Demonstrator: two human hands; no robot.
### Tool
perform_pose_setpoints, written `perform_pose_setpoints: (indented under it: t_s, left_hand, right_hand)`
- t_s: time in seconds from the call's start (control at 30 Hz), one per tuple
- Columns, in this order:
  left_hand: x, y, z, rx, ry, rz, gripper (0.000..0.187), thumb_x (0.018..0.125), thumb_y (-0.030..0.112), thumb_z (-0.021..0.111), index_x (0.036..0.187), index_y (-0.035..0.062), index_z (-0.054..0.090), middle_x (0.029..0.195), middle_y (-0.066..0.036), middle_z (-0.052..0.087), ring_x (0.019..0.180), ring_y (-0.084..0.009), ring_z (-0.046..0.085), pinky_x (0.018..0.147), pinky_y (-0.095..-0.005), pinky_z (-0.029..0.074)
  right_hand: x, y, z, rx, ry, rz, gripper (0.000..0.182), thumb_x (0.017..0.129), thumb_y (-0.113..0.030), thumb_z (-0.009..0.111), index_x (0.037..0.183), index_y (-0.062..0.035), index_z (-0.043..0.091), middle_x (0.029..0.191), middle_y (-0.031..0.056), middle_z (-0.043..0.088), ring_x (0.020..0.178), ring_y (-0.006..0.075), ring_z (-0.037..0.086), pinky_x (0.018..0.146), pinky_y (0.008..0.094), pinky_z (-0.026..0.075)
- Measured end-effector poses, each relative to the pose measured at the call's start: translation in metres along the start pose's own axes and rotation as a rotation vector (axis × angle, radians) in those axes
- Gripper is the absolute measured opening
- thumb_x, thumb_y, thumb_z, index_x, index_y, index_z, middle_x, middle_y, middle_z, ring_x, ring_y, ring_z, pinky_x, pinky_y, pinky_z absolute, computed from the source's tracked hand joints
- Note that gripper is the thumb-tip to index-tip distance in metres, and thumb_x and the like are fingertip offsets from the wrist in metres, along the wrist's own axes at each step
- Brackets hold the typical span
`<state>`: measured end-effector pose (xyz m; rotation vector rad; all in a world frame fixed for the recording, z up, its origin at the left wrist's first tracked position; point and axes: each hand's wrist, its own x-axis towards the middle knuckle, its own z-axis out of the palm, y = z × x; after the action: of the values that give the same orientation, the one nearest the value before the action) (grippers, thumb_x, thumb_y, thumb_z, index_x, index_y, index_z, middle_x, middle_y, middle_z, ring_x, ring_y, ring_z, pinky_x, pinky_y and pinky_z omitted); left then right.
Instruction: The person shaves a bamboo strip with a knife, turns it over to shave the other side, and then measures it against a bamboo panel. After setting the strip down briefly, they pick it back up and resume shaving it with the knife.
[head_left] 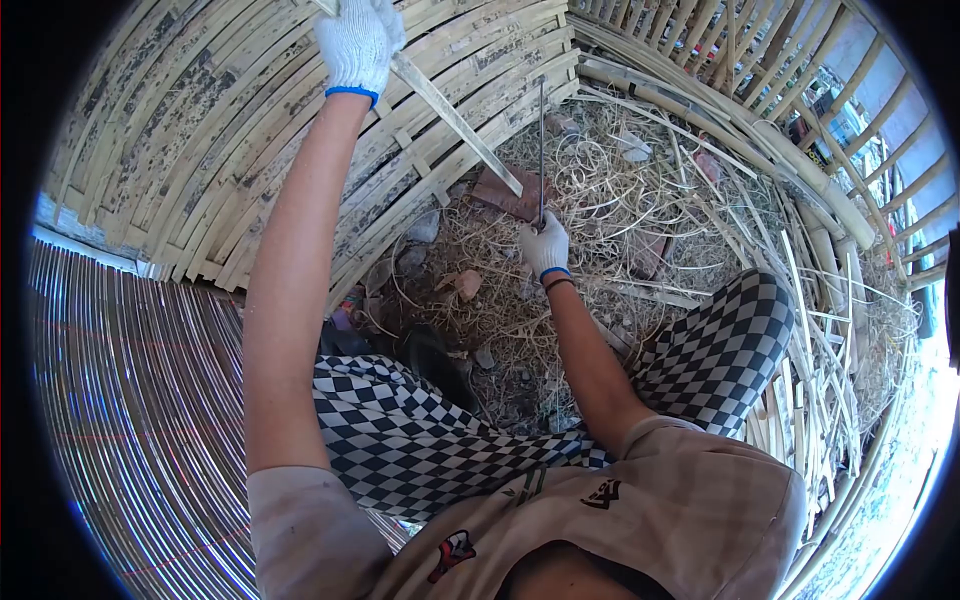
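Many slats (200, 130) already appear interlaced in the bamboo panel (300, 170); one strip (460, 122), apparently unwoven, gripped above it by left hand (358, 45); right hand (546, 247) closed round thin dark tool (541, 150); remainder unclear.

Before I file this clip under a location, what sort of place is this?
Likely a bamboo-working spot: woven slat panel, curly shavings on the ground, split strips heaped beside.
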<state>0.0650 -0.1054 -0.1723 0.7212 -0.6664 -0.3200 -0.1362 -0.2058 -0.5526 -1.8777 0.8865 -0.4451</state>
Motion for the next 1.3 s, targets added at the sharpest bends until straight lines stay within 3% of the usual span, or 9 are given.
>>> perform_pose_setpoints:
  t_s: [0.1, 0.2, 0.23, 0.47, 0.77, 0.8, 0.87, 1.03, 1.3]
  left_hand:
    - [-0.006, -0.008, 0.023, 0.497, 0.329, 0.24, 0.049, 0.106, 0.05, 0.054, 0.069, 0.0228, 0.039, 0.051, 0.008, 0.031, 0.037, -0.0085, 0.028, 0.035, -0.0278, 0.021]
    - [0.001, -0.018, -0.016, 0.526, 0.316, 0.077, 0.041, 0.104, 0.053, 0.054, 0.086, 0.0169, 0.062, 0.075, -0.007, 0.063, 0.065, -0.0182, 0.063, 0.055, -0.0347, 0.05]
    - [-0.008, -0.009, -0.01, 0.543, 0.204, 0.044, 0.044, 0.103, 0.042, 0.061, 0.085, 0.0016, 0.066, 0.059, -0.004, 0.054, 0.06, -0.0194, 0.063, 0.057, -0.0322, 0.049]
    - [-0.071, -0.1, -0.023, 0.661, 0.186, -0.043, 0.045, 0.108, 0.041, 0.054, 0.084, 0.0029, 0.058, 0.064, -0.005, 0.054, 0.055, -0.0183, 0.056, 0.061, -0.0345, 0.052]
    - [-0.046, 0.079, 0.097, 0.353, 0.062, 0.01, 0.051, 0.108, 0.054, 0.045, 0.104, 0.0039, 0.054, 0.064, 0.002, 0.037, 0.053, -0.0109, 0.037, 0.045, -0.0294, 0.03]
    - [-0.045, 0.091, 0.103, 0.297, 0.036, 0.018, 0.053, 0.108, 0.056, 0.044, 0.103, 0.0044, 0.053, 0.065, 0.003, 0.036, 0.053, -0.0108, 0.036, 0.045, -0.0289, 0.029]
    - [-0.044, 0.107, 0.115, 0.179, -0.024, 0.032, 0.055, 0.107, 0.06, 0.042, 0.103, 0.0055, 0.053, 0.065, 0.003, 0.035, 0.052, -0.0106, 0.034, 0.045, -0.0278, 0.027]
    - [-0.048, 0.068, 0.091, 0.117, 0.056, -0.058, 0.054, 0.108, 0.061, 0.037, 0.097, 0.0112, 0.054, 0.063, 0.003, 0.038, 0.048, -0.0121, 0.034, 0.043, -0.0298, 0.028]
    - [-0.055, 0.008, 0.053, -0.24, -0.186, -0.169, 0.055, 0.107, 0.061, 0.04, 0.109, 0.0087, 0.056, 0.064, -0.001, 0.047, 0.049, -0.0168, 0.043, 0.046, -0.0325, 0.035]
  right_hand:
    - [-0.011, 0.02, -0.002, -0.137, -0.307, 0.262, 0.034, 0.087, -0.032, 0.07, 0.103, -0.0018, 0.072, 0.096, 0.02, 0.076, 0.095, 0.0356, 0.074, 0.085, 0.0415, 0.057]
    - [-0.015, 0.051, 0.001, 0.017, -0.47, 0.419, 0.046, 0.084, -0.035, 0.073, 0.113, -0.0002, 0.071, 0.102, 0.0214, 0.076, 0.1, 0.0328, 0.074, 0.089, 0.0386, 0.057]
    - [-0.013, 0.055, 0.001, 0.068, -0.48, 0.481, 0.063, 0.08, -0.039, 0.074, 0.126, 0.0036, 0.064, 0.112, 0.0253, 0.074, 0.109, 0.0352, 0.072, 0.095, 0.0401, 0.056]
    - [-0.008, 0.032, -0.04, -0.309, -0.25, 0.198, 0.075, 0.081, -0.045, 0.074, 0.13, 0.0086, 0.057, 0.125, 0.033, 0.066, 0.121, 0.0423, 0.065, 0.102, 0.0439, 0.052]
    - [-0.018, -0.027, -0.073, -0.01, -0.04, -0.586, 0.087, 0.073, -0.021, 0.085, 0.148, -0.0032, 0.045, 0.14, 0.028, 0.058, 0.129, 0.0422, 0.058, 0.107, 0.0458, 0.049]
    - [-0.016, -0.02, -0.062, 0.016, 0.007, -0.67, 0.066, 0.084, -0.022, 0.08, 0.141, -0.0017, 0.052, 0.133, 0.0233, 0.064, 0.123, 0.0389, 0.063, 0.103, 0.043, 0.051]
    - [0.017, 0.014, -0.017, 1.145, -0.62, -0.004, 0.043, 0.099, -0.026, 0.066, 0.134, -0.003, 0.059, 0.122, 0.0198, 0.07, 0.108, 0.0324, 0.07, 0.085, 0.0404, 0.058]
    - [-0.078, -0.074, -0.118, 0.914, -0.899, 0.017, 0.056, 0.104, -0.051, 0.055, 0.124, 0.0009, 0.06, 0.082, 0.0176, 0.072, 0.065, 0.0245, 0.071, 0.061, 0.0338, 0.061]
    - [-0.083, -0.046, -0.175, 1.291, -1.195, 0.023, 0.1, 0.095, -0.08, 0.039, 0.131, 0.012, 0.051, 0.076, 0.0153, 0.07, 0.056, 0.031, 0.066, 0.046, 0.0402, 0.052]
